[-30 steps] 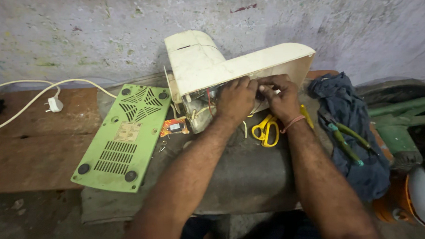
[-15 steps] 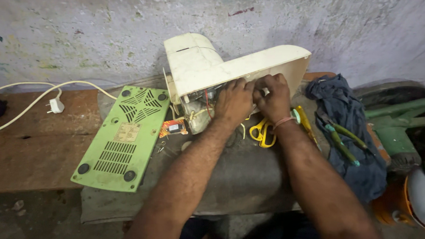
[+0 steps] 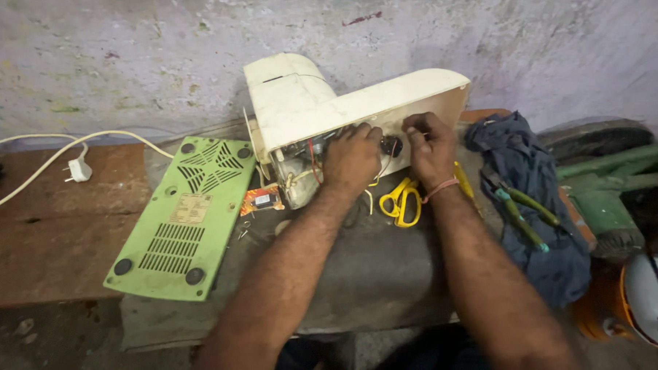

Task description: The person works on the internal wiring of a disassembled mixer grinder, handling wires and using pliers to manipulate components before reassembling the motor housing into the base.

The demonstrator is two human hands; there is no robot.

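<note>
Seen from above: cream-coloured appliance housing lying on its side on a grey mat against a stained wall, open underside facing the viewer. Left hand reaching into the open cavity among wires, fingers curled inside; what they grip, impossible to tell. Right hand just beside it, fingertips pinched at a small dark part on the housing's edge. Green vented base plate lying flat to the left. Yellow-handled scissors near the right wrist. Green-handled pliers resting on a dark blue cloth. White cable and plug at far left.
</note>
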